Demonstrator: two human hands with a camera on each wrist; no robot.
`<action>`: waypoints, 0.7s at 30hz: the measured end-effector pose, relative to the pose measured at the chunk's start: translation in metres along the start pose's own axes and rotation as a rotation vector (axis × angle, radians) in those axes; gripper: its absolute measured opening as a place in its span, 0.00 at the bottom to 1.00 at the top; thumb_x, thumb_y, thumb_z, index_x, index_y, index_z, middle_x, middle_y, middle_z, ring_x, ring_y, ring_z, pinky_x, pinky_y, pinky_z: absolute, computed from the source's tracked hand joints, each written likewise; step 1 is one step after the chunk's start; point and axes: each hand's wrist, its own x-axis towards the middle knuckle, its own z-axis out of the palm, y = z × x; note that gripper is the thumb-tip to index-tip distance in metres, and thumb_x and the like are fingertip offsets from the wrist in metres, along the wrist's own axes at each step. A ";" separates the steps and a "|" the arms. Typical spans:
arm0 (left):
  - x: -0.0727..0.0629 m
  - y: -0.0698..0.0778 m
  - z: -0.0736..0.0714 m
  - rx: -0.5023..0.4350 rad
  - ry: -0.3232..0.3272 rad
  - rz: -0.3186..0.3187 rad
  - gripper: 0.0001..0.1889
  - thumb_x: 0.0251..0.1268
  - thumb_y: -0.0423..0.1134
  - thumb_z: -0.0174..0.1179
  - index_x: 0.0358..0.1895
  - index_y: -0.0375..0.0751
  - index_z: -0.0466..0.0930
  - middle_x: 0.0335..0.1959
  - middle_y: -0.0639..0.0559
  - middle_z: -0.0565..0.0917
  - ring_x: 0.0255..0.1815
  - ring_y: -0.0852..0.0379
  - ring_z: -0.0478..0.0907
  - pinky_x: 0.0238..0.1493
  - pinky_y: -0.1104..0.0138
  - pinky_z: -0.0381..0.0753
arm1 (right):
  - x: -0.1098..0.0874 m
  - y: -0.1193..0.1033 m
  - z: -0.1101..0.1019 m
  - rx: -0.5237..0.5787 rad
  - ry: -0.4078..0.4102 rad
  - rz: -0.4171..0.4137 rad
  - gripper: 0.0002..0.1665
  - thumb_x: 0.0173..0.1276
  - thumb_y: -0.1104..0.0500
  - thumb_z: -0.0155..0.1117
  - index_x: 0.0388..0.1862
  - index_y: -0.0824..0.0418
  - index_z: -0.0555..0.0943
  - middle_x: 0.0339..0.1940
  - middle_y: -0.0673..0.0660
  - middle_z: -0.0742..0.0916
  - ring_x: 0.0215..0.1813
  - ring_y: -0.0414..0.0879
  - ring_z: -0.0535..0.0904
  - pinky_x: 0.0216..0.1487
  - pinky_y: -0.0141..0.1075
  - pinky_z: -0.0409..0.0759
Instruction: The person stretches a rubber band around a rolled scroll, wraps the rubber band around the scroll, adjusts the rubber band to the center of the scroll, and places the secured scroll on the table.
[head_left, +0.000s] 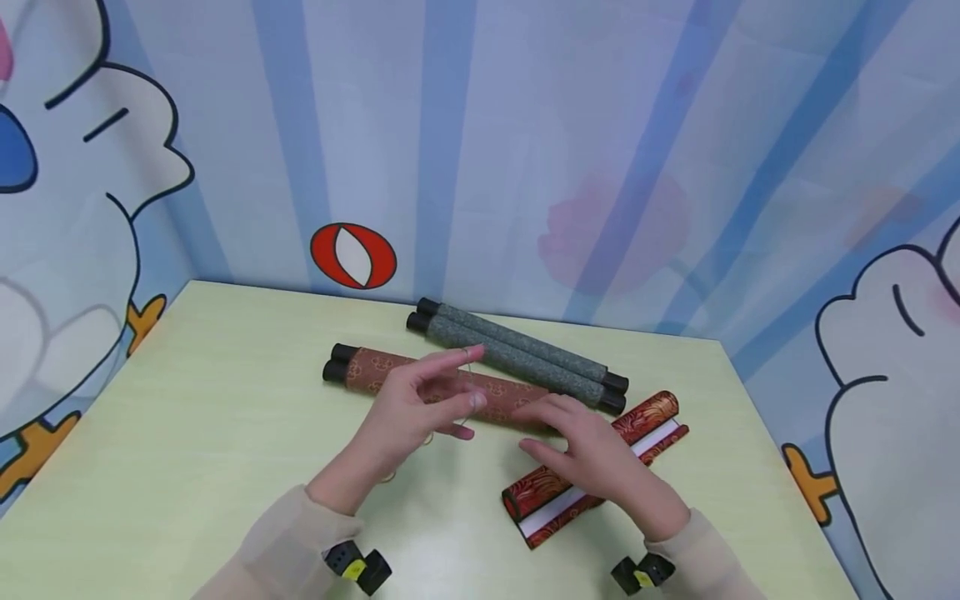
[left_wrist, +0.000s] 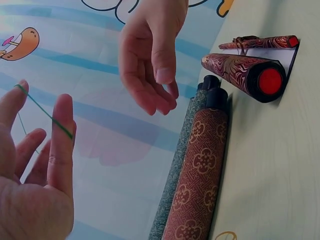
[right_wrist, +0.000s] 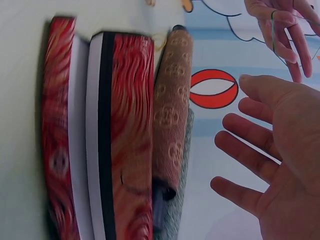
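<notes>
A thin green rubber band (left_wrist: 61, 127) is stretched round the spread thumb and finger of my left hand (head_left: 405, 412), which hovers over the brown patterned scroll (head_left: 506, 400). That scroll is rolled from both ends, with black rod ends. My right hand (head_left: 592, 446) is held above the red swirl-patterned scroll (head_left: 540, 492), its fingers loosely spread and holding nothing. In the right wrist view the red scroll (right_wrist: 132, 110) lies partly unrolled, a white strip showing between its two rolls. A grey-green scroll (head_left: 517, 350) lies behind the brown one.
Two small tan rings, one of them a loop (head_left: 387, 477), lie on the pale table (head_left: 187, 433) by my left wrist. A blue striped cloth backdrop (head_left: 480, 167) with cartoon figures stands right behind the table's far edge.
</notes>
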 end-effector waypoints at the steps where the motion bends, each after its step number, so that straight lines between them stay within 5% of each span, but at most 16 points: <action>1: 0.000 0.000 0.000 0.001 0.003 -0.003 0.30 0.73 0.35 0.71 0.76 0.49 0.77 0.58 0.38 0.84 0.55 0.50 0.86 0.44 0.50 0.93 | -0.001 0.002 -0.002 -0.035 -0.009 -0.002 0.21 0.77 0.55 0.72 0.66 0.54 0.85 0.62 0.51 0.87 0.62 0.50 0.84 0.59 0.51 0.87; 13: 0.000 0.000 -0.003 -0.003 0.033 -0.027 0.30 0.71 0.33 0.71 0.75 0.47 0.78 0.54 0.38 0.86 0.52 0.46 0.87 0.43 0.49 0.93 | -0.021 0.011 -0.026 -0.228 -0.211 0.017 0.35 0.74 0.52 0.75 0.77 0.54 0.77 0.70 0.59 0.83 0.69 0.58 0.80 0.63 0.57 0.84; 21: 0.000 -0.001 -0.003 -0.005 0.037 -0.040 0.30 0.72 0.32 0.70 0.75 0.47 0.77 0.54 0.39 0.86 0.53 0.42 0.87 0.44 0.50 0.93 | -0.031 0.018 -0.030 -0.297 -0.211 -0.058 0.43 0.69 0.49 0.79 0.79 0.57 0.75 0.72 0.59 0.81 0.70 0.58 0.79 0.65 0.58 0.83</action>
